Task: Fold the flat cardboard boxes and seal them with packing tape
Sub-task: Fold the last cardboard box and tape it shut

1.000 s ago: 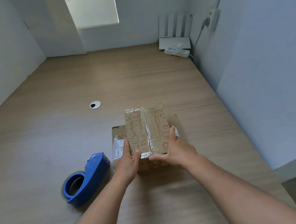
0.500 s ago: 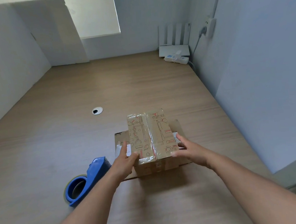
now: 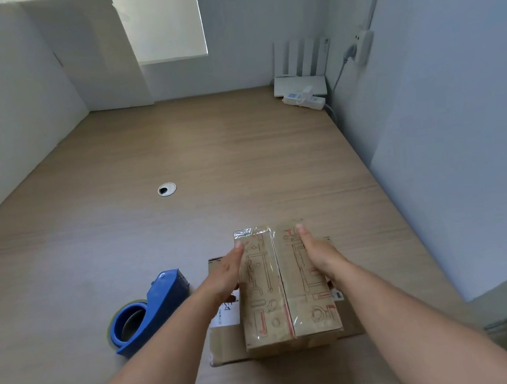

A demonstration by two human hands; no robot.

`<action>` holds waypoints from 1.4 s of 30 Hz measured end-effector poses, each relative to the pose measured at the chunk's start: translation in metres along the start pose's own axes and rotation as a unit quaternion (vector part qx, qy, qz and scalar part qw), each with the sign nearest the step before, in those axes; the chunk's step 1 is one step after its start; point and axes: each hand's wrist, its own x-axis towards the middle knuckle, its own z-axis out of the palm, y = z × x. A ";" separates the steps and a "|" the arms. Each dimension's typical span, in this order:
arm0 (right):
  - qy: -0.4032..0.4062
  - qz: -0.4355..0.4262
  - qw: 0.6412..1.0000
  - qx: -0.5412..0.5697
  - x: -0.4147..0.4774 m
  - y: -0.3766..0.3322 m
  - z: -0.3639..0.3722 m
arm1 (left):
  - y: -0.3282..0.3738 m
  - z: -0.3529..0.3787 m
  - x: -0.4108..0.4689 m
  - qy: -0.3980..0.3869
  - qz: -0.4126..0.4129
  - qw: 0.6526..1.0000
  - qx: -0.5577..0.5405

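Observation:
A small folded cardboard box [image 3: 283,294] with red printed drawings stands on a flat piece of cardboard [image 3: 226,340] on the wooden table. Clear packing tape runs along the box's top seam and shines at its far end. My left hand [image 3: 227,274] lies with straight fingers against the box's left side. On the right half of the top my right hand [image 3: 316,258] rests, fingers stretched toward the far edge. A blue tape dispenser [image 3: 147,310] lies on the table to the left of the box.
A round cable grommet [image 3: 166,189] sits in the table [image 3: 126,235] farther back. A white router [image 3: 300,77] and a power strip [image 3: 303,100] stand in the far right corner. Walls close the table on the left, back and right.
Both hands have slid forward along the box from its near end toward its far end. The right hand now lies on the top. The box sits closer to me in view.

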 end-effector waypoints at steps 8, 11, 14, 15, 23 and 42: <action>0.021 -0.141 0.977 0.160 -0.033 -0.053 -0.038 | 0.067 -0.028 -0.023 0.020 0.124 0.968 -0.218; 0.027 -0.189 0.944 0.269 -0.040 -0.072 -0.056 | 0.100 -0.046 -0.037 0.080 0.187 0.928 -0.313; 0.049 -0.201 0.938 0.280 -0.044 -0.076 -0.060 | 0.100 -0.054 -0.041 0.082 0.198 0.923 -0.319; 0.055 -0.196 0.942 0.265 -0.045 -0.072 -0.057 | 0.094 -0.052 -0.042 0.077 0.187 0.934 -0.295; 0.079 -0.086 0.982 0.147 -0.043 -0.009 -0.022 | 0.025 -0.020 -0.035 0.074 0.024 0.987 -0.139; 0.084 -0.008 0.968 0.236 -0.034 0.009 -0.012 | 0.000 -0.024 -0.015 0.251 -0.077 0.952 -0.158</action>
